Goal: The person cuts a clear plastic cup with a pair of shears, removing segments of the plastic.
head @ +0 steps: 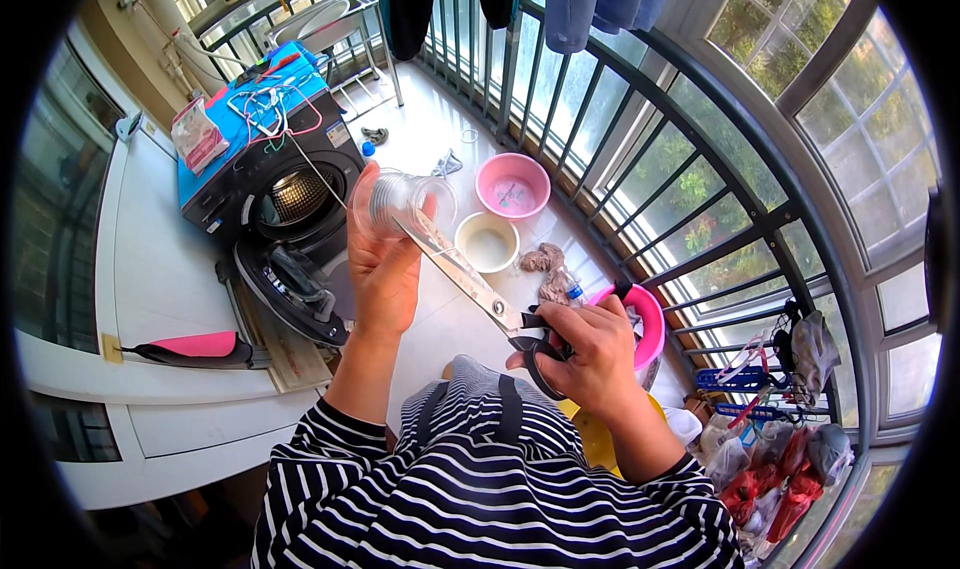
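My left hand [386,280] holds up a clear plastic spool [427,186] wound with thin pale cord or wire [386,198]. A pair of scissors [480,291] with black handles and stained metal blades is in my right hand [592,344], fingers through the loops. The blade tips reach the spool beside my left thumb. A short whitish strand seems to cross the blades; whether they are fully closed is hard to tell. From the spool side, a thin pale line [315,165] runs up left to clothes hangers [262,111] on a front-loading washing machine [281,186].
The washer door [292,291] hangs open at left. On the tiled floor stand a pink basin [513,186], a cream bucket [487,244] and a bright pink tub [651,325], near brown crumpled cloth [551,269]. Railings [675,164] line the right; bags [780,464] pile at lower right.
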Demonstrator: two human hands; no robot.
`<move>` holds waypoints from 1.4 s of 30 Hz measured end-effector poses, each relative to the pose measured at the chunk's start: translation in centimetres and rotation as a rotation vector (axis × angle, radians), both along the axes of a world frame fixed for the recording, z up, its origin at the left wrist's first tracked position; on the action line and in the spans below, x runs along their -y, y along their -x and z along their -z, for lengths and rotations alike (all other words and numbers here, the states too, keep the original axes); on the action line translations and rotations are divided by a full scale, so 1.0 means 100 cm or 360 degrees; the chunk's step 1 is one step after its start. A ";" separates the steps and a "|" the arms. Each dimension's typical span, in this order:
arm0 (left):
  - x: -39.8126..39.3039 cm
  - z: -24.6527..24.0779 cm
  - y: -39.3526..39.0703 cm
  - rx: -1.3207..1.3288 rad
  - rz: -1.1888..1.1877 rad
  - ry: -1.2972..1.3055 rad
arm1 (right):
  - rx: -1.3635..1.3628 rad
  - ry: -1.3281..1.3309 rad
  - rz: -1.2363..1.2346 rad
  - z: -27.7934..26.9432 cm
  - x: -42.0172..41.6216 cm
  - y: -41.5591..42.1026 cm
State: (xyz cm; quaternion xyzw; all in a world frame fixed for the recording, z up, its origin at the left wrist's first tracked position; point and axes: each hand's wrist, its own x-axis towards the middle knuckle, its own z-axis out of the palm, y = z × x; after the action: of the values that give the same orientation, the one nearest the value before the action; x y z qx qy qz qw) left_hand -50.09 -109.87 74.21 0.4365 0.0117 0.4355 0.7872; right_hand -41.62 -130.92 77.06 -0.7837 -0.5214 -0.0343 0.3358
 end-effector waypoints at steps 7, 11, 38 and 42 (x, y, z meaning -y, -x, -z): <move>0.004 -0.004 -0.001 0.0050 0.0129 -0.0020 | 0.0064 -0.0023 -0.0018 0.010 0.001 -0.006; 0.009 -0.008 -0.004 0.0080 0.0076 0.0092 | 0.0056 0.0000 -0.0015 0.009 0.001 -0.007; 0.015 -0.006 -0.009 0.0099 -0.0133 0.0127 | -0.0254 -0.0137 -0.0113 0.020 0.000 -0.003; 0.019 -0.009 -0.013 0.0142 -0.0178 0.0148 | -0.0440 -0.0183 -0.0157 0.020 -0.002 0.000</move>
State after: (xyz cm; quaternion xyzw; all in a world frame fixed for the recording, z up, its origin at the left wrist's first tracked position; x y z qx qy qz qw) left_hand -48.83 -111.74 75.14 0.3783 0.0211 0.4968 0.7808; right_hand -41.59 -130.68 75.05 -0.7340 -0.5052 0.0607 0.4499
